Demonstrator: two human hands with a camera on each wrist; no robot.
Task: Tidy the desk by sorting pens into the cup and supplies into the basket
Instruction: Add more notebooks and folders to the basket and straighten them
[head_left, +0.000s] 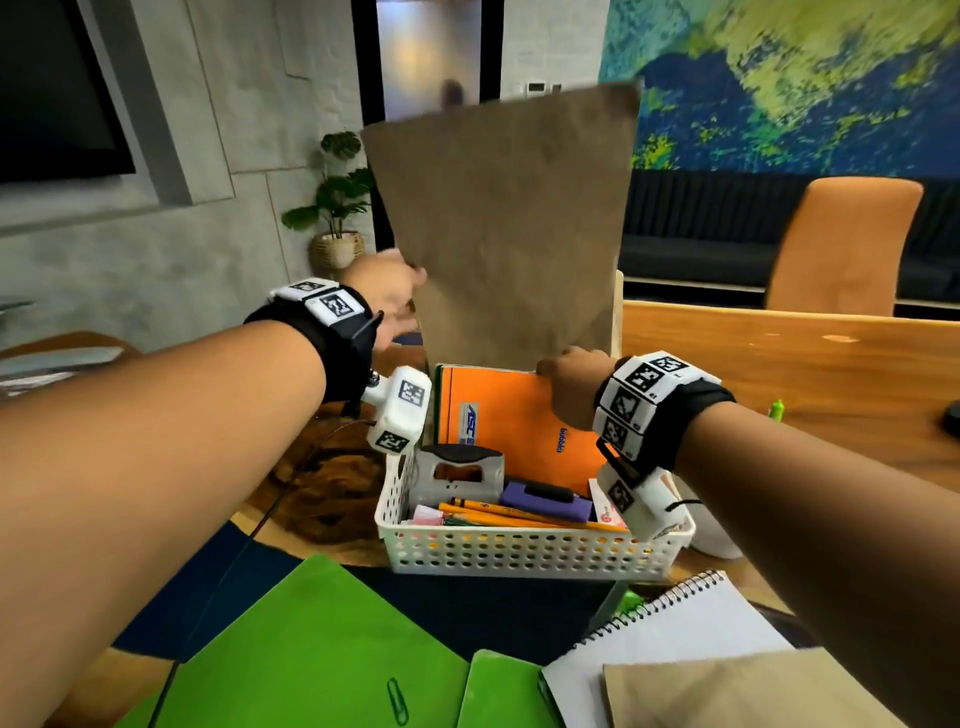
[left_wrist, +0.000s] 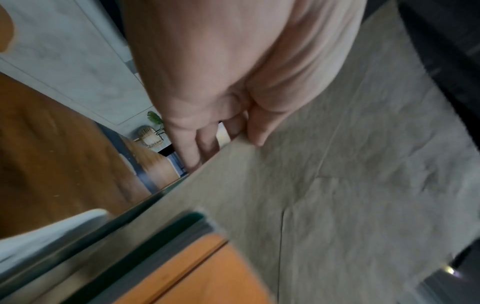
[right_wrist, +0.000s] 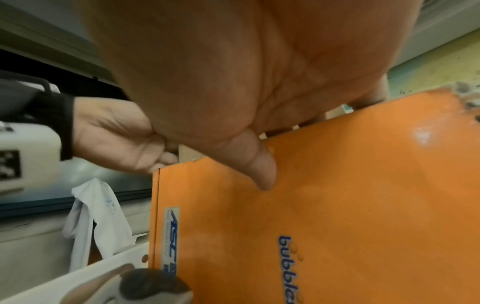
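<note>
The brown envelope (head_left: 506, 228) I'm holding stands upright behind the orange notebook (head_left: 511, 421), its lower end down inside the white basket (head_left: 524, 553) at the 12 o'clock side. It's creased, plain kraft paper. My left hand (head_left: 387, 296) pinches its 9 o'clock edge, thumb on the near face and fingers behind; my right hand (head_left: 574, 392) grips the notebook's top edge at about 3 o'clock, thumb on the orange cover. The notebook leans upright against the envelope, with blue print on its cover. In front of it, toward 6 o'clock, the perforated basket holds a grey stapler (head_left: 460, 475), yellow pencils (head_left: 519, 514) lying flat and a purple block (head_left: 545, 501).
</note>
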